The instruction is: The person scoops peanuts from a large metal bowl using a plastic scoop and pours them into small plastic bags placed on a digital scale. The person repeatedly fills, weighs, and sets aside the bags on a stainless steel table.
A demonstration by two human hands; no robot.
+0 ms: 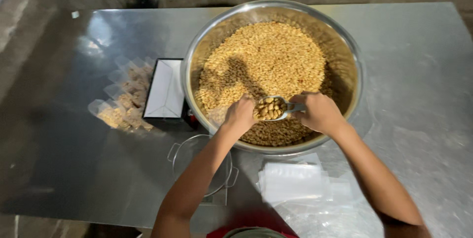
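Nearest the camera: a stack of clear plastic bags lying flat on the steel table, just right of a small steel pan with side handles that appears to sit on a scale. Beyond these, a large steel bowl filled with shelled peanuts. Left of the bowl, a dark box with a white top, touching or nearly touching the bowl's wall; further left, several filled small bags lying in a loose row.

Right hand closed around the handle of a small scoop — firm, full-fist grip. Left hand at the scoop's open end, fingers curled; whether gripping a bag, steadying the rim or merely resting against it cannot be told. Scoop held over the near part of the bowl, above the peanuts, loaded roughly to the brim.

Scoop orientation: long axis roughly level and running left to right across the view; handle toward the right hand, mouth toward the left hand. Cup facing up.

Judgement on handling: keep the scoop level and over the bowl while loaded, so that any spill falls back onto the heap. Tilt only once the mouth is squarely over its receiver — slowly, with the left hand kept close to guide stray nuts. A slightly less full scoop would likely spill less.
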